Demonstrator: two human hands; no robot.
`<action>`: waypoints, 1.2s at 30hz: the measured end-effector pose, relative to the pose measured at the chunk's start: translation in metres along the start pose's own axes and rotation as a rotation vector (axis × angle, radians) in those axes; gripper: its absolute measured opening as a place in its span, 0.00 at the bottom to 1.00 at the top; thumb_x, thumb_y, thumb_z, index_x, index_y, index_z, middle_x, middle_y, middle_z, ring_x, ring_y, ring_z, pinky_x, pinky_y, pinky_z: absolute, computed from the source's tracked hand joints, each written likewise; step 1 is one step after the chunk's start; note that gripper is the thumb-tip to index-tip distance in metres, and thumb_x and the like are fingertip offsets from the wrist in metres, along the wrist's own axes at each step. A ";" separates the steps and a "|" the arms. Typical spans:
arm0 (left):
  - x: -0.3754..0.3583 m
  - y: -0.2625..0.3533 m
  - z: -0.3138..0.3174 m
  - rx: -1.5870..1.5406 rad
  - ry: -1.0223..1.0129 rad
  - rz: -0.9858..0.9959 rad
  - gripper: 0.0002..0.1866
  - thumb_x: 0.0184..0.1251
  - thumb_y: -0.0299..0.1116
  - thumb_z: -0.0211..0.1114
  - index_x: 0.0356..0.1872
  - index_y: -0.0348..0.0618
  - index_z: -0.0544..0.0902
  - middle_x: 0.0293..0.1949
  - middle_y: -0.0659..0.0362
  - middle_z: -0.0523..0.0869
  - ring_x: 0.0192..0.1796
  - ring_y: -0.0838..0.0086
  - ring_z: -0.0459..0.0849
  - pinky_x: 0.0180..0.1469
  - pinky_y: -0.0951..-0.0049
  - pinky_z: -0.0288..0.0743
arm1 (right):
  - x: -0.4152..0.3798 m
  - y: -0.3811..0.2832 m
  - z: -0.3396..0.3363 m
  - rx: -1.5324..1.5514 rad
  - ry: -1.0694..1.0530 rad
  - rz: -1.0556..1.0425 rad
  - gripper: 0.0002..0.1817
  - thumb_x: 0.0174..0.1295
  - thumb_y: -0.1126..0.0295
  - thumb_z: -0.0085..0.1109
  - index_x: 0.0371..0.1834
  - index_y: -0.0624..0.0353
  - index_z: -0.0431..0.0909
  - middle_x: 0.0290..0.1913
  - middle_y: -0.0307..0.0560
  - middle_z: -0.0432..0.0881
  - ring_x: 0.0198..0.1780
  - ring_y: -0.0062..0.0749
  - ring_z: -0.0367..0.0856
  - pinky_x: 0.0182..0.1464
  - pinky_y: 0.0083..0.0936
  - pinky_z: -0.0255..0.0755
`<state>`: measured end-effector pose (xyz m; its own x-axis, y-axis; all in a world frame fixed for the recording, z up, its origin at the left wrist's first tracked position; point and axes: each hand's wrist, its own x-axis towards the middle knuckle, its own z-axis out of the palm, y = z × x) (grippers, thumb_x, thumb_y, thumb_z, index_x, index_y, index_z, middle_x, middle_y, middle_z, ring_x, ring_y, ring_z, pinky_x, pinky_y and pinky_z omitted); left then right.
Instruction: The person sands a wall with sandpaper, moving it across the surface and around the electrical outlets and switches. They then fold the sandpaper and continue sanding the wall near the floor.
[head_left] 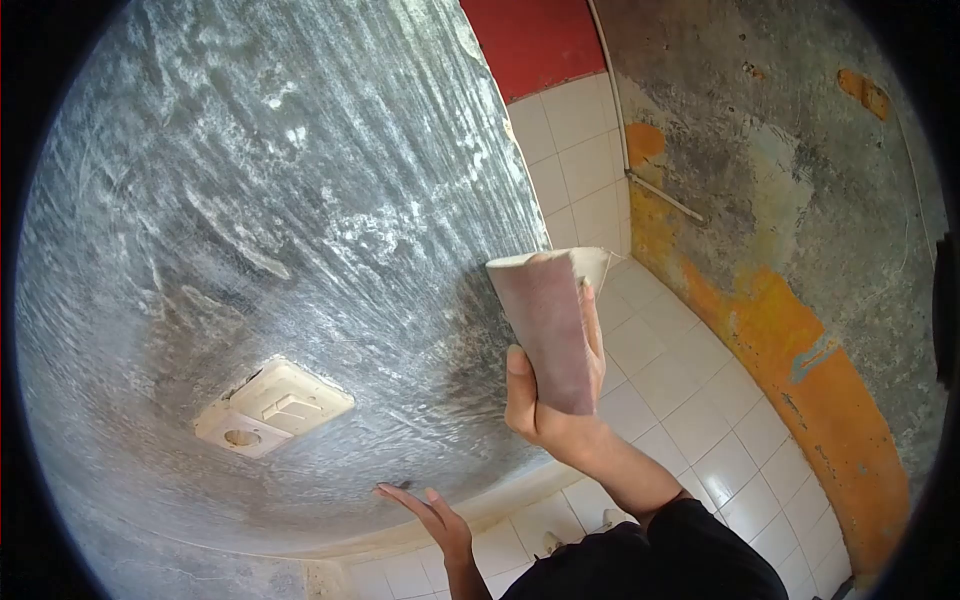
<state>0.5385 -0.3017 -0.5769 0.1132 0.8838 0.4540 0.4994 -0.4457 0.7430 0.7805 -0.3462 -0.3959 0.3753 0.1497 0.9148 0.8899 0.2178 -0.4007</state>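
My right hand [560,425] is wrapped round a curved sheet of reddish-brown sandpaper [555,330] with a pale backing, raised beside the edge of the grey, white-streaked wall [350,200]. Thumb and fingers grip the sheet from its two sides. Lower down, my left hand [432,520] holds nothing; its fingers are stretched out near the lower part of the same wall. A cream switch and socket plate [275,408] is set in the wall, up and to the left of my left hand.
White floor tiles [695,415] lie below on the right. Beyond them stands another wall [780,200] with grey and orange patches and a thin pipe [668,197]. A red panel [545,45] is above white wall tiles at the top.
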 end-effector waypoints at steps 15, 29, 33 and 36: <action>0.001 0.006 0.003 0.014 0.011 -0.013 0.36 0.76 0.40 0.38 0.71 0.31 0.31 0.74 0.42 0.28 0.76 0.54 0.26 0.74 0.57 0.23 | 0.056 -0.009 -0.001 -0.017 0.011 -0.166 0.21 0.59 0.72 0.52 0.56 0.72 0.72 0.59 0.65 0.72 0.65 0.58 0.67 0.70 0.56 0.48; 0.001 0.010 0.003 0.002 0.031 -0.035 0.36 0.76 0.37 0.39 0.72 0.32 0.31 0.73 0.40 0.27 0.76 0.52 0.26 0.74 0.56 0.25 | 0.064 -0.020 0.000 -0.010 -0.007 -0.171 0.22 0.59 0.74 0.51 0.56 0.73 0.71 0.59 0.66 0.71 0.66 0.60 0.66 0.70 0.56 0.48; 0.001 0.008 0.003 -0.023 0.039 -0.035 0.36 0.75 0.36 0.40 0.71 0.30 0.30 0.73 0.39 0.27 0.76 0.51 0.25 0.74 0.56 0.25 | 0.062 -0.014 0.002 -0.031 -0.008 -0.172 0.25 0.59 0.71 0.53 0.61 0.68 0.70 0.69 0.59 0.63 0.72 0.53 0.57 0.69 0.54 0.51; 0.002 0.008 0.003 -0.018 0.046 -0.018 0.36 0.75 0.35 0.40 0.71 0.29 0.30 0.73 0.39 0.26 0.76 0.51 0.25 0.74 0.56 0.24 | 0.080 -0.021 0.004 -0.058 -0.002 -0.166 0.27 0.59 0.70 0.54 0.62 0.67 0.69 0.70 0.58 0.63 0.73 0.51 0.56 0.69 0.54 0.51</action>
<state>0.5456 -0.3031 -0.5714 0.0652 0.8842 0.4624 0.4849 -0.4331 0.7598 0.7905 -0.3347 -0.3144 0.2217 0.1179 0.9679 0.9530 0.1840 -0.2407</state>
